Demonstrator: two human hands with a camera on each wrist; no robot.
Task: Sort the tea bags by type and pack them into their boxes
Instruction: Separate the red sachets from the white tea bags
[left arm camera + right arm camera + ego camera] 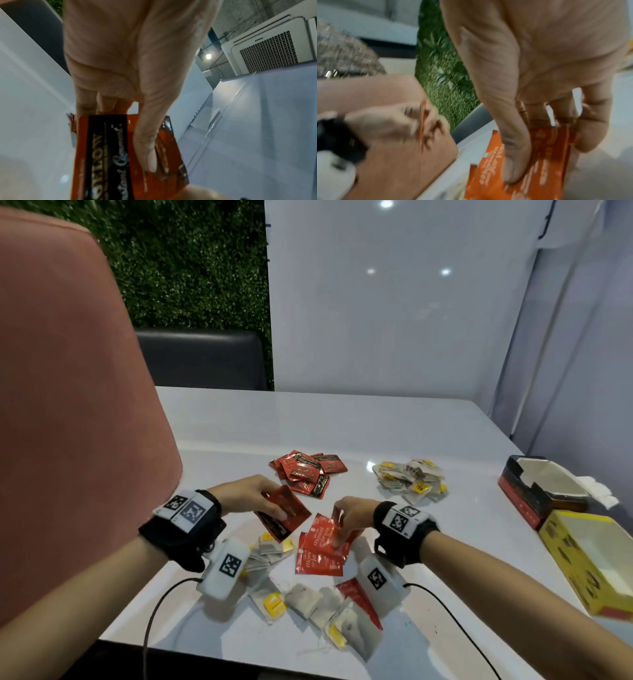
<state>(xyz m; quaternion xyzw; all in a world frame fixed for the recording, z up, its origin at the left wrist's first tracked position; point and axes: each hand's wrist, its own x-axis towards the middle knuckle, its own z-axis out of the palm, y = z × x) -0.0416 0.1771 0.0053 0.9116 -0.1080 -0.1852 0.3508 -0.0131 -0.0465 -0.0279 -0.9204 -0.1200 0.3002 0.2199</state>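
My left hand (263, 501) holds a red-and-black tea sachet (284, 517) above the table, thumb on top (149, 155) and fingers under the sachet (106, 155). My right hand (346, 522) pinches a red sachet (337, 517) over a small heap of red sachets with white lettering (320, 553); its thumb presses the orange-red packet (544, 155). A sorted pile of red-and-black sachets (308, 472) lies farther back. A pile of paper tea bags with yellow tags (411, 481) sits to its right. Loose paper tea bags (308, 601) lie near the front edge.
An open black-and-red box (534, 491) and an open yellow box (589, 559) stand at the right of the white table (222, 433). A pink chair back (68, 405) rises at the left. Cables (161, 601) trail off the front edge.
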